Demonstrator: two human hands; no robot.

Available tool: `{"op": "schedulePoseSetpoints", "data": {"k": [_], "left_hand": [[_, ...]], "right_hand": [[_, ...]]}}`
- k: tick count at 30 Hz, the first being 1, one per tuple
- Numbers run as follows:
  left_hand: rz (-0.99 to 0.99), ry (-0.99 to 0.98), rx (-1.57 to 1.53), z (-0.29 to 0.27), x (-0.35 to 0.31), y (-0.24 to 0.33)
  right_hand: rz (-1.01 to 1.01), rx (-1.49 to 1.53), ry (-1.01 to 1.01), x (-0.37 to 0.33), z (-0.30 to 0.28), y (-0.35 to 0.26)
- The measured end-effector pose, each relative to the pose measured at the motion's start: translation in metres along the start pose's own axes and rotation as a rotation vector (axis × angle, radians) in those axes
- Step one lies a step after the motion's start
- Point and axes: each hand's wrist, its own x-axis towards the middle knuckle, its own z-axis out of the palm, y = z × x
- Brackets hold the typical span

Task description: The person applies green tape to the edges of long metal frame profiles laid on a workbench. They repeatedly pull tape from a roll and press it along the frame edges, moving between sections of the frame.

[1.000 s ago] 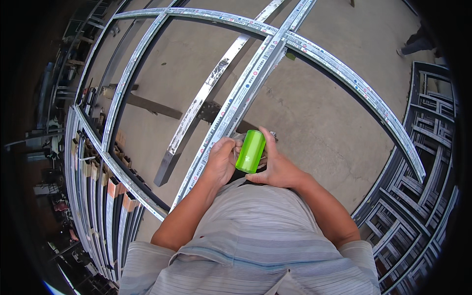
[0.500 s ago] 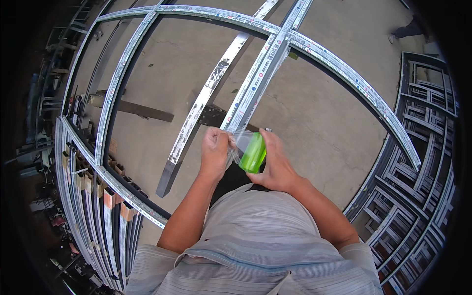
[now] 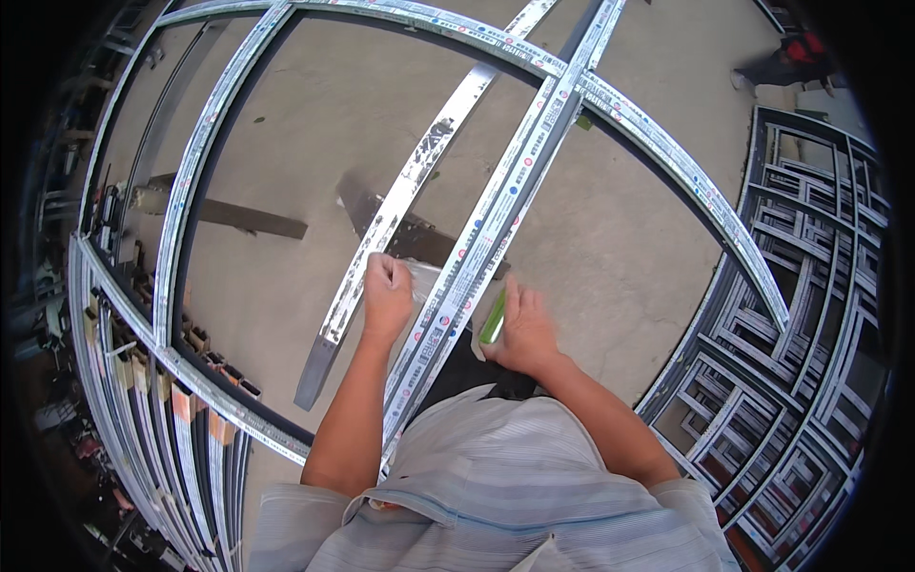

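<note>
My left hand (image 3: 388, 286) is closed in a fist on the left side of a long frame bar (image 3: 496, 202) covered in printed protective film. From it a strip of clear plastic film (image 3: 419, 278) stretches to the bar's left edge, where the bar hides the rest. Right of the bar, my right hand (image 3: 527, 329) holds a bright green roll (image 3: 493, 318) against its palm, slightly blurred. Both hands are close to the bar, near my waist.
A scuffed metal support beam (image 3: 400, 191) runs beneath the frame, with dark lengths (image 3: 243, 217) lower down. Stacked profiles (image 3: 191, 429) stand at left. Finished frames (image 3: 753, 381) lie piled at right. Another person (image 3: 796, 59) is at the far right.
My hands have parted from above the bar to either side of it. The green roll has moved right and lower, and the clear film now meets the bar. My view has shifted slightly.
</note>
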Motion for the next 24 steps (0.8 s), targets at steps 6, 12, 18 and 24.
{"op": "schedulePoseSetpoints", "data": {"k": [6, 12, 18, 24], "left_hand": [[-0.060, -0.159, 0.138, 0.022, 0.018, -0.036], [-0.360, -0.379, -0.014, 0.025, 0.028, -0.074], [-0.592, -0.507, -0.362, 0.021, 0.020, -0.090], [-0.754, -0.684, -0.508, 0.016, 0.021, -0.100]], "right_hand": [[-0.089, 0.060, 0.092, 0.041, 0.052, 0.005], [-0.363, 0.168, 0.275, 0.066, 0.100, 0.021], [-0.395, 0.378, 0.313, 0.077, 0.127, 0.034], [-0.495, 0.351, 0.250, 0.082, 0.141, 0.043]]}}
